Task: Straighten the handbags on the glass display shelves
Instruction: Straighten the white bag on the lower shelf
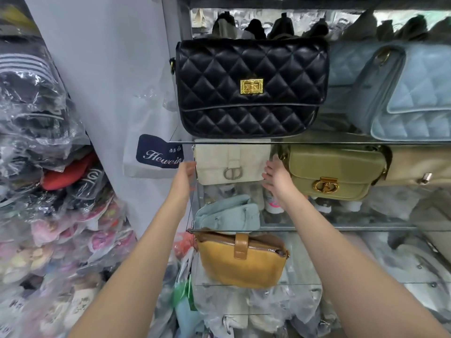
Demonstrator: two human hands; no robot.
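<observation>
The cream handbag (233, 162) stands upright at the left end of the second glass shelf (341, 228), facing out, with a silver clasp on its front flap. The left hand (186, 173) is at the cream handbag's left edge, fingers spread and curved toward its side; whether it touches or only nears the bag cannot be told. The right hand (274, 178) is at the cream handbag's right edge, open with fingers spread, in the gap between this bag and the olive handbag (334, 172) just to its right. The olive handbag has a gold clasp and sits slightly turned.

Directly above the cream handbag, on the upper glass shelf (317, 141), stands a black quilted handbag (251, 86) with a gold lock; to that one's right is a pale blue quilted handbag (410, 98), tilted. Below and in front of the cream handbag lies a small light blue bag (228, 213) on the same shelf. Under that shelf sits a mustard yellow bag (240, 261) with a brown strap tab. Left of the cream handbag, a white shopping bag (151, 142) hangs against the wall, and farther left are plastic-wrapped clothes (44, 167) in a heap.
</observation>
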